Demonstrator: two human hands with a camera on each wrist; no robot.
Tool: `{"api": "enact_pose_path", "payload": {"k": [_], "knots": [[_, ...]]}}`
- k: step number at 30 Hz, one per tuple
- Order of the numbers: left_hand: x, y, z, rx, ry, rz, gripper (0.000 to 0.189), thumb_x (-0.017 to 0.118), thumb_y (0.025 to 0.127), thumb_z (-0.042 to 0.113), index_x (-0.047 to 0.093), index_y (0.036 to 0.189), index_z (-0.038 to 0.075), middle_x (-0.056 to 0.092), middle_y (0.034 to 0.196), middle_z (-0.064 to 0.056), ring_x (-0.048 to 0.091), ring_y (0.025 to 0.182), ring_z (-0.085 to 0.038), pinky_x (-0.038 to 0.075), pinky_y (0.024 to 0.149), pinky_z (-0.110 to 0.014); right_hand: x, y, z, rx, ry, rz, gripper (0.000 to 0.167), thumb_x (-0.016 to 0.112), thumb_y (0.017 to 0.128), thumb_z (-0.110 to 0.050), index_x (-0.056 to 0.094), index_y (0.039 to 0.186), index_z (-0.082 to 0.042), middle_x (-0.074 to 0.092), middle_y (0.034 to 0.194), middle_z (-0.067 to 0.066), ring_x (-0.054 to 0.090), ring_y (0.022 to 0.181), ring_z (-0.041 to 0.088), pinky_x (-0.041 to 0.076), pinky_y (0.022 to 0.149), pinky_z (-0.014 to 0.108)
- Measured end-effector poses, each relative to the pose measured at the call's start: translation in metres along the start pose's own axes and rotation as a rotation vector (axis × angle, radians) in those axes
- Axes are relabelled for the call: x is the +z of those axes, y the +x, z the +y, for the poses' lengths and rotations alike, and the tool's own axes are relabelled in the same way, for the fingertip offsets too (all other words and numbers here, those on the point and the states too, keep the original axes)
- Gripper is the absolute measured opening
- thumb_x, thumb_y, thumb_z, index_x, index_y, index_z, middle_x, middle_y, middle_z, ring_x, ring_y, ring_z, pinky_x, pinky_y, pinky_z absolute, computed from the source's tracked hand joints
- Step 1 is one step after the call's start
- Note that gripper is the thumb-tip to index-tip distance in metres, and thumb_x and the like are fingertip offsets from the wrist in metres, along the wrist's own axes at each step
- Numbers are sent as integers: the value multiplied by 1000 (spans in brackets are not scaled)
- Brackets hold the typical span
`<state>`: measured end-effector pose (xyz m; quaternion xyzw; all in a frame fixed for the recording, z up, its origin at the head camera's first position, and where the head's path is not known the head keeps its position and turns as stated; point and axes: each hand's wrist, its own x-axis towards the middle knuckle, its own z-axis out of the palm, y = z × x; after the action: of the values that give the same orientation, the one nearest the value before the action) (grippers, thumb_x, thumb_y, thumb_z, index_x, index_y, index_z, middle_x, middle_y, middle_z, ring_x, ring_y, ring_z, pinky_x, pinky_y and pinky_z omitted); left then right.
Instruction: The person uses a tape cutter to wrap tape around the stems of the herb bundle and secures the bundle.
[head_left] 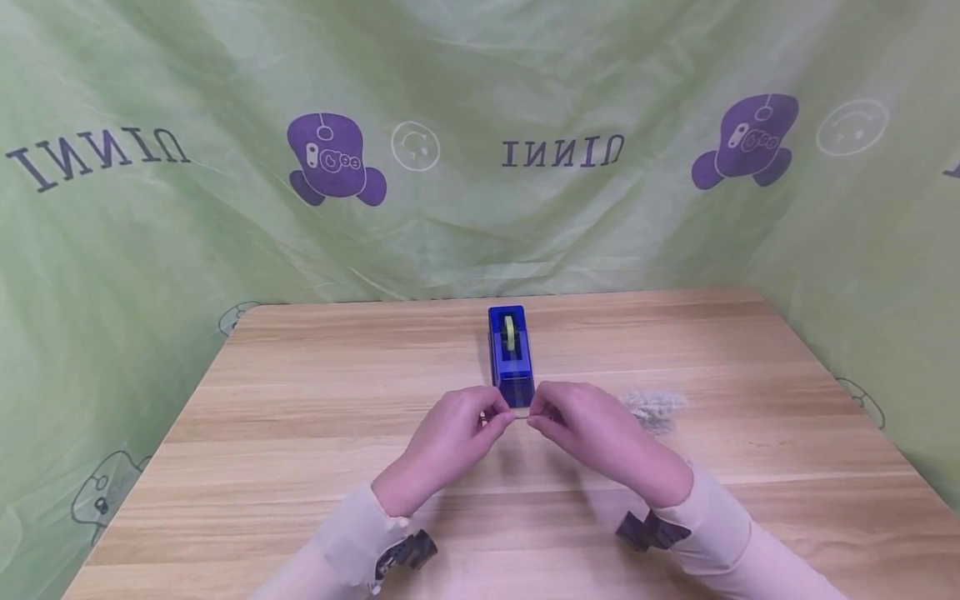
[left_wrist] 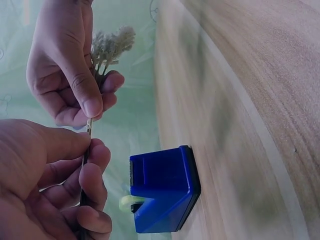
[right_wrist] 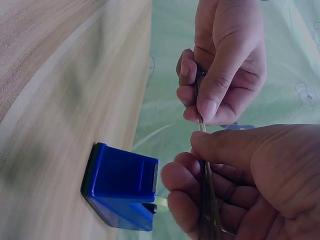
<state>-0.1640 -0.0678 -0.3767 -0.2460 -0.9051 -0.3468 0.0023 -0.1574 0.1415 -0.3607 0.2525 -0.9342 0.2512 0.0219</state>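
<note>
A small bunch of dried flowers with pale, fluffy heads (head_left: 656, 408) is held level over the table by both hands. My left hand (head_left: 453, 429) pinches the thin stems between thumb and fingers, toward their left end. Close beside it, my right hand (head_left: 600, 429) pinches the same stems nearer the heads, leaving a short stretch of stem (head_left: 521, 417) bare between the fingertips. In the right wrist view the stems (right_wrist: 207, 205) run through the right hand's curled fingers. Just beyond both hands stands a blue tape dispenser (head_left: 516, 365) carrying a yellowish tape roll (head_left: 510, 332); neither hand visibly grips it.
The wood-grain table (head_left: 322, 417) reaches back to a green printed cloth (head_left: 465, 225), which also hangs along both sides. Dark cameras are strapped at the left wrist (head_left: 405, 554) and right wrist (head_left: 651, 531).
</note>
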Motion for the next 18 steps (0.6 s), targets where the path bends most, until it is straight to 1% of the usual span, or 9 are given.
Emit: {"api": "enact_pose_path", "payload": {"k": [2, 7, 9, 11, 13, 18], "knots": [[1, 0, 0, 1, 6, 9, 8, 70, 100, 16, 74, 94, 12, 73, 89, 1, 54, 69, -8, 47, 64, -21, 0, 0, 0, 8, -1, -12, 7, 73, 97, -14, 69, 91, -15, 64, 74, -9, 50, 64, 1, 47, 59, 19], [2, -1, 1, 9, 14, 32, 7, 71, 99, 16, 73, 93, 13, 73, 88, 2, 54, 70, -8, 47, 64, -21, -2, 1, 1, 6, 32, -60, 4, 70, 98, -12, 67, 96, -11, 68, 79, -5, 55, 67, 1, 51, 62, 19], [3, -1, 1, 11, 19, 42, 6, 72, 98, 16, 72, 93, 13, 73, 88, 2, 55, 70, -8, 47, 65, -21, -3, 0, 2, 1, 51, -76, 2, 68, 99, -10, 68, 98, -8, 68, 79, -4, 54, 66, 2, 52, 62, 19], [3, -1, 1, 13, 22, 49, 6, 73, 98, 15, 72, 92, 13, 73, 88, 2, 55, 71, -7, 48, 65, -21, -3, 0, 3, -6, 62, -84, 4, 66, 101, -8, 70, 99, -7, 67, 78, -3, 52, 66, 2, 52, 63, 20], [4, -2, 0, 17, 24, 56, 6, 73, 98, 15, 72, 93, 13, 73, 89, 2, 56, 72, -8, 48, 66, -21, -3, 0, 4, -19, 57, -82, 8, 64, 101, -8, 72, 99, -8, 66, 78, -3, 50, 65, 2, 51, 64, 21], [4, -2, 1, 23, 21, 65, 5, 73, 98, 14, 71, 93, 13, 73, 91, 2, 58, 75, -8, 50, 68, -22, -1, 0, 6, -39, 54, -52, 13, 65, 100, -8, 72, 91, -14, 60, 74, -7, 48, 64, 2, 49, 64, 21]]}}
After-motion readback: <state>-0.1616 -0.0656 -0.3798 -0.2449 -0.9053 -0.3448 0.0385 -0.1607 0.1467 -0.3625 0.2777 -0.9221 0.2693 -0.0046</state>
